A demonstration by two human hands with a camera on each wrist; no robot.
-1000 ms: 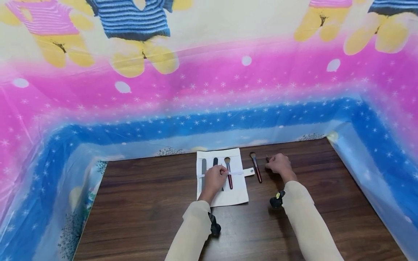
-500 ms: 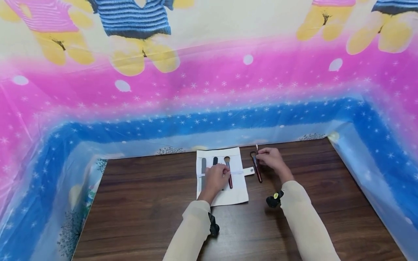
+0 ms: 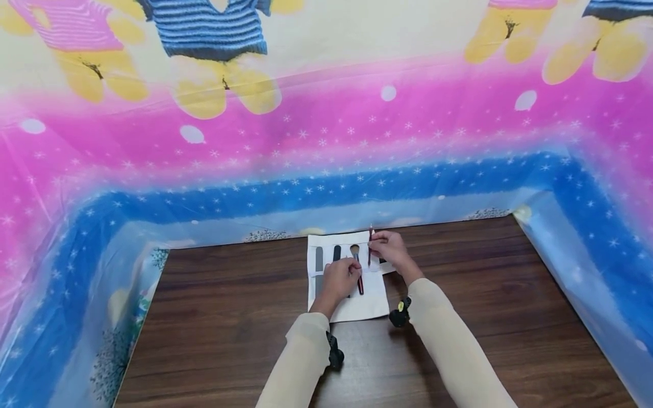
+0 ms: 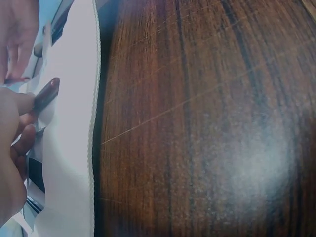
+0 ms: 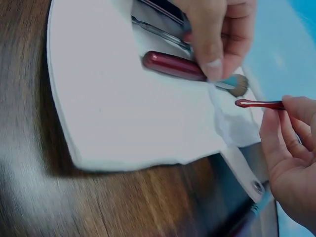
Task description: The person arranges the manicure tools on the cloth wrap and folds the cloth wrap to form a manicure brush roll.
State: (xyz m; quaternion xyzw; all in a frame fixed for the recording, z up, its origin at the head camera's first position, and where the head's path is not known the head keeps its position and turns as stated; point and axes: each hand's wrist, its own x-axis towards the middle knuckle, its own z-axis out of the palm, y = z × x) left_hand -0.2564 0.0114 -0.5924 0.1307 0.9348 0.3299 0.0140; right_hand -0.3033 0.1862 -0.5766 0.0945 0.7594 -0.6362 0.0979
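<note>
My left hand (image 3: 339, 279) rests over the white fabric case (image 3: 359, 310). Its thumb and fingertip pinch the case's thin band (image 5: 215, 101) beside a makeup brush (image 5: 173, 65) with a dark red handle, tucked under that band. My right hand (image 3: 389, 249) is above the case's right side, pinching a slim red tool (image 5: 256, 103) held roughly upright in the head view. A pale slot shows at one end of the tool; its exact kind is unclear. A grey flat file-like strip (image 3: 319, 255) and a black one (image 3: 336, 253) lie in the case, partly covered by my left hand.
A second red-handled brush (image 5: 242, 222) lies on the wooden table (image 3: 229, 294) near the snap tab (image 5: 244, 173), mostly hidden in the head view. A patterned cloth curtain (image 3: 326, 198) borders the table's back and sides.
My right hand has lifted the slim red tool from the table right of the second brush and carried it left over the case. My left hand stays nearly still at the band.
</note>
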